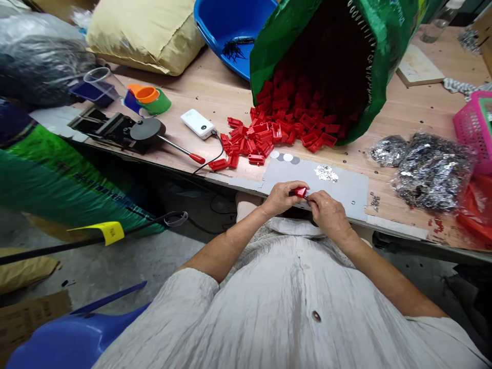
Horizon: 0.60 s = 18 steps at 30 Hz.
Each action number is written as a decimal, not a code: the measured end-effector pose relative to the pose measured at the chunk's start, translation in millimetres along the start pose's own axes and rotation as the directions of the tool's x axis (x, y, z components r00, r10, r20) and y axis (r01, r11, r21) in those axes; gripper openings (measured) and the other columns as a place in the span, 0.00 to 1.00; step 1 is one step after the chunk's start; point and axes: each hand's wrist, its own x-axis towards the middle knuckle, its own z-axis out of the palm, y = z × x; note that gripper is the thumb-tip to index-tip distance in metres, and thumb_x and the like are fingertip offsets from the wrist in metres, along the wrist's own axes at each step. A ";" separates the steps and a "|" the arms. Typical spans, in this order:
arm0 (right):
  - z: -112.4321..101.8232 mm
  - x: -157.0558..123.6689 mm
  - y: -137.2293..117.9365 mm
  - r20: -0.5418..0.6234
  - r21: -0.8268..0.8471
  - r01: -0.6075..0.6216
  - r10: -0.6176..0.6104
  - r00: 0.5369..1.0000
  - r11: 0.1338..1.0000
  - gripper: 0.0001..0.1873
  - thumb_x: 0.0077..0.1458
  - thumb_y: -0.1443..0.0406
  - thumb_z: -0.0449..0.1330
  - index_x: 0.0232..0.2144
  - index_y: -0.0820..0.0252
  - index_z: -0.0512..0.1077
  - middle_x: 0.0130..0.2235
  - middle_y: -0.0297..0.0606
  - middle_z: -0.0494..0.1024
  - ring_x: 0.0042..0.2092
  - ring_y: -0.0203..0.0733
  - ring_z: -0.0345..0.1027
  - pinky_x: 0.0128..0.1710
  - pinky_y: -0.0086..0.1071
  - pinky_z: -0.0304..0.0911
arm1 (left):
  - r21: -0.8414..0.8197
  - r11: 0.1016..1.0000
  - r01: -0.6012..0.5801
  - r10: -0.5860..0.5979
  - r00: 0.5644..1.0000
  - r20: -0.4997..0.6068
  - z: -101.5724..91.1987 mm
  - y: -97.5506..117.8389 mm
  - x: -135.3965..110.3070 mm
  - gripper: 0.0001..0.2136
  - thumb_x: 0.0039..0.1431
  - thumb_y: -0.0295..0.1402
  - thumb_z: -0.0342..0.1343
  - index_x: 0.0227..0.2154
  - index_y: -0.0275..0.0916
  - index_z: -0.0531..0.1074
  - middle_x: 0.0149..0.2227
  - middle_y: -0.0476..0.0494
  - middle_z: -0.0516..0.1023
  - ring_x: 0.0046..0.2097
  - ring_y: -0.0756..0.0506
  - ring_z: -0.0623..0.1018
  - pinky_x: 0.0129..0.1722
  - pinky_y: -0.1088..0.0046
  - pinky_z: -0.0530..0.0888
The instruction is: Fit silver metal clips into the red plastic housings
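Note:
My left hand [282,196] is closed around a small red plastic part [300,192] at the near edge of the wooden table [215,92]. My right hand [326,211] is pinched against the same part from the right; what its fingertips hold, if anything, is too small to make out. Both hands rest over a grey mat [346,187]. A small heap of shiny metal bits [326,173] lies on the mat just beyond the hands. Many more red plastic parts [269,134] spill from a tipped green sack [330,46] further back.
A blue tub [225,25], white power bank [198,123], black hand press with red-tipped lever [142,132] and stacked cups [148,97] sit left. Bags of metal pieces [430,169] and a pink basket [474,125] are right. A blue chair [73,338] stands near left.

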 end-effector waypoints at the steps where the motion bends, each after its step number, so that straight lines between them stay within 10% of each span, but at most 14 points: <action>1: -1.3 0.5 2.1 0.011 0.028 0.010 -0.010 1.000 1.000 0.10 0.62 0.67 0.53 0.40 0.56 0.74 0.40 0.41 0.78 0.40 0.45 0.72 0.36 0.34 0.64 | -0.010 1.000 0.003 -0.003 1.000 0.000 0.0 1.2 -0.4 0.14 0.51 0.31 0.64 0.42 0.38 0.77 0.41 0.46 0.81 0.43 0.46 0.78 0.48 0.72 0.70; 10: -17.4 -18.9 11.1 0.030 0.443 -0.033 0.022 0.999 0.896 0.12 0.65 0.61 0.50 0.48 0.56 0.66 0.41 0.40 0.77 0.35 0.41 0.71 0.36 0.35 0.65 | -0.365 0.926 0.097 -0.163 0.975 -0.153 13.5 15.3 -20.0 0.16 0.46 0.33 0.68 0.39 0.39 0.72 0.38 0.47 0.77 0.42 0.48 0.76 0.47 0.72 0.71; 18: -27.3 -28.9 -1.7 0.130 0.461 0.033 -0.104 0.986 0.887 0.25 0.67 0.56 0.47 0.64 0.51 0.58 0.26 0.28 0.74 0.28 0.38 0.69 0.35 0.32 0.64 | -0.932 0.286 0.222 -0.407 0.909 0.091 27.0 46.1 -35.7 0.15 0.52 0.37 0.66 0.27 0.37 0.64 0.31 0.49 0.78 0.39 0.48 0.81 0.50 0.67 0.72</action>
